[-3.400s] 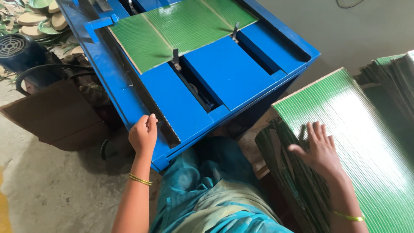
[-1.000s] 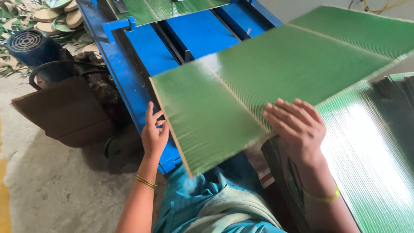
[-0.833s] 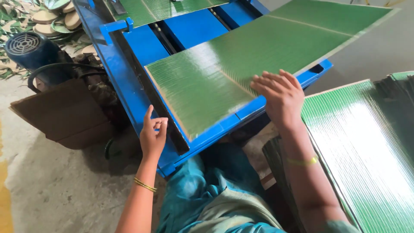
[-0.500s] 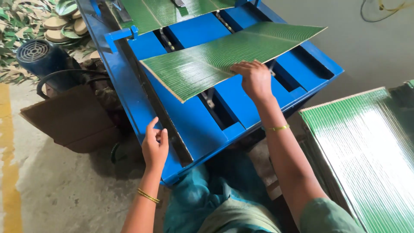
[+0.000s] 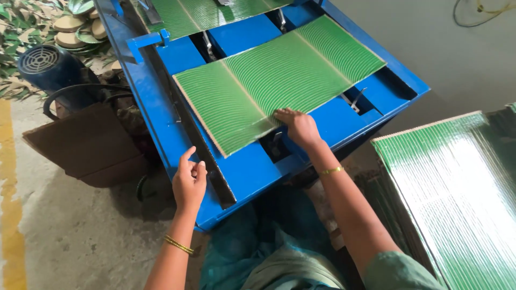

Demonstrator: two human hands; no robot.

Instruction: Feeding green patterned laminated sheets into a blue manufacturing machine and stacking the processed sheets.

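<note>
1. Down on the blue machine bed (image 5: 252,172), a green ribbed sheet (image 5: 279,88) is lying flat across the slots, long side running left to right. A second green sheet (image 5: 215,13) sits further back on the same bed.

2. Right hand (image 5: 298,126) is pressed on the near edge of the sheet, fingers spread flat on top. Not really pinching it, more pushing it into place.

3. Left hand (image 5: 189,180) rests on the near left rim of the bed, right by the dark guide rail (image 5: 207,161). Fingers are loosely curled and holding nothing.

4. Off to the right there's a stack of green sheets (image 5: 457,193), well apart from the machine. Over on the far left I can see a dark motor (image 5: 45,64), a brown cardboard piece (image 5: 80,142) and some leaf plates (image 5: 70,29) piled up.

5. What could go wrong, I reckon: the sheet looks a bit skewed against the rail, so it could sit crooked. Those thin metal clips (image 5: 352,99) poke up near its right end, and an edge could snag or bend on them. The fingertips are also right over an open slot in the bed, which looks like a pinch spot if anything moves.

6. Compared with half a second ago, the sheet was tilted up in the air under the right hand, and now it's down flat. Left hand hasn't really budged from the rim.
</note>
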